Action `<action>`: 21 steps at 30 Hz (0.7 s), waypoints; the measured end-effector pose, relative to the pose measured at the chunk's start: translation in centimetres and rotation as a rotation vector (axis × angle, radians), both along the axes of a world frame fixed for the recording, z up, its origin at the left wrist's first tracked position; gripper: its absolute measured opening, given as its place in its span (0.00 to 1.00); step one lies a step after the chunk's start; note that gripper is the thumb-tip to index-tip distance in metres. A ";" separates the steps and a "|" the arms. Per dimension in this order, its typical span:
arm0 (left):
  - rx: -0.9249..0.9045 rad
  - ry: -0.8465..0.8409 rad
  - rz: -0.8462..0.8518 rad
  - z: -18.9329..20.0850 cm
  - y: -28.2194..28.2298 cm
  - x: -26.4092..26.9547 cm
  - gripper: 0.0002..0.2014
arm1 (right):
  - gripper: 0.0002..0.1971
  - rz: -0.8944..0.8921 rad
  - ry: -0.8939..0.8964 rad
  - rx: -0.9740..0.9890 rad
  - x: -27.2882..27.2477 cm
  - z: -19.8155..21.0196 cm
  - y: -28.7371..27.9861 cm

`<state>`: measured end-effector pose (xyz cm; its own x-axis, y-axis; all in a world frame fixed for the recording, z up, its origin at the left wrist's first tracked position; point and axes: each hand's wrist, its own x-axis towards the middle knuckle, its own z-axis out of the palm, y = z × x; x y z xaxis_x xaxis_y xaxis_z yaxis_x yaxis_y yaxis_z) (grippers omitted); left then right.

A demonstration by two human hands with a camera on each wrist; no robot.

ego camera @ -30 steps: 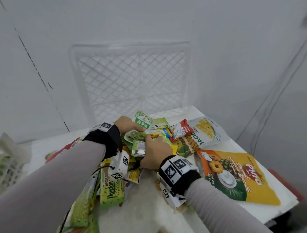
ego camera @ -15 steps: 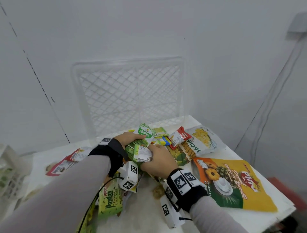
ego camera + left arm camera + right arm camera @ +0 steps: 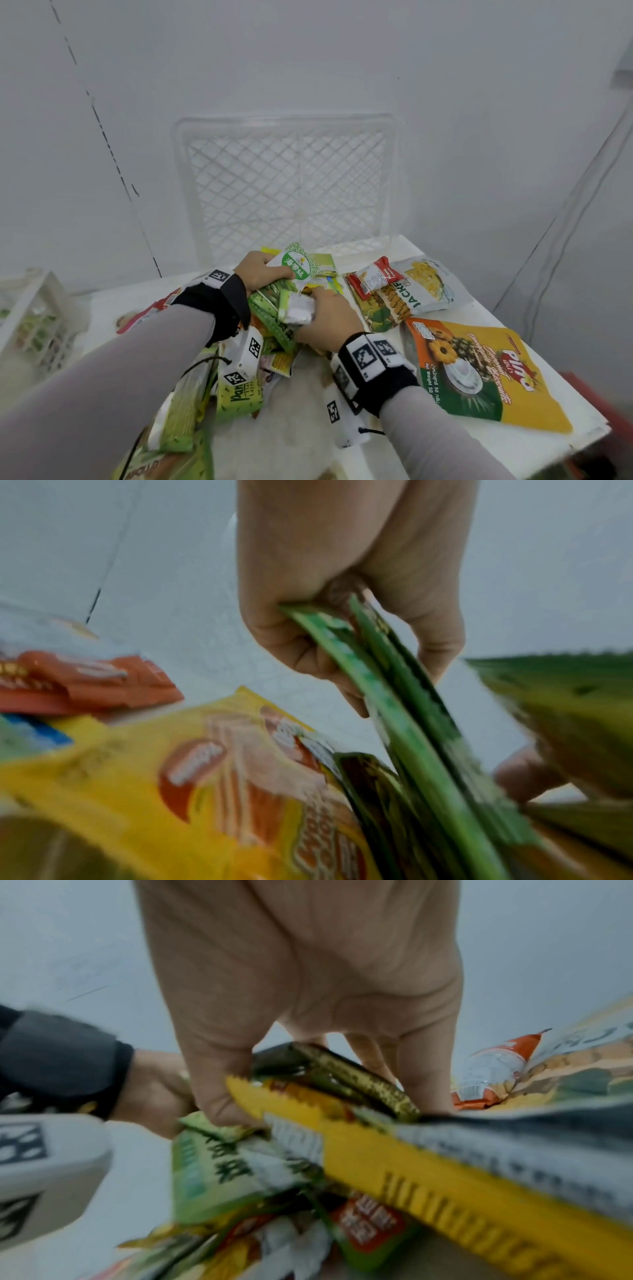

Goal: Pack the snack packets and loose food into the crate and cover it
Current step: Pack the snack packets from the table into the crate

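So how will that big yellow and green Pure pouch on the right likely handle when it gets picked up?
The Pure pouch lies flat on the table with little bulge, so it is probably light for its size. Its glossy film looks slippery and likely bends if lifted by one edge. Being the widest packet there, it may need both hands or a grip near its middle.

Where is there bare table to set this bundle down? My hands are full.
Bare table shows near you, between the Pandan packet and the pineapple bag. The far strip before the lattice panel is narrow. The middle is crowded with packets.
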<state>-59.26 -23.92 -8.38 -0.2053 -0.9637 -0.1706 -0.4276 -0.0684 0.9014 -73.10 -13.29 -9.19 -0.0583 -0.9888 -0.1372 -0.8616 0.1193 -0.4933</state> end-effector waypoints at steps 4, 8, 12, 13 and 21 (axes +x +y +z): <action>-0.058 -0.020 -0.007 2.0 1.0 2.0 0.06 | 0.13 -0.124 -0.184 -0.131 -1.7 1.1 0.1; -0.095 -0.038 -0.030 4.2 2.6 4.3 0.04 | 0.11 -0.278 -0.358 -0.203 -2.9 1.4 0.2; -0.100 -0.001 -0.030 5.9 4.9 6.6 0.06 | 0.11 -0.483 -0.484 -0.211 -3.7 1.3 0.2; -0.101 0.013 -0.033 6.2 5.5 7.1 0.06 | 0.11 -0.536 -0.574 -0.236 -3.9 1.2 0.2; -0.063 0.172 -0.031 8.6 10.2 12.2 0.05 | 0.16 -0.673 -1.233 -0.339 -2.6 4.8 1.5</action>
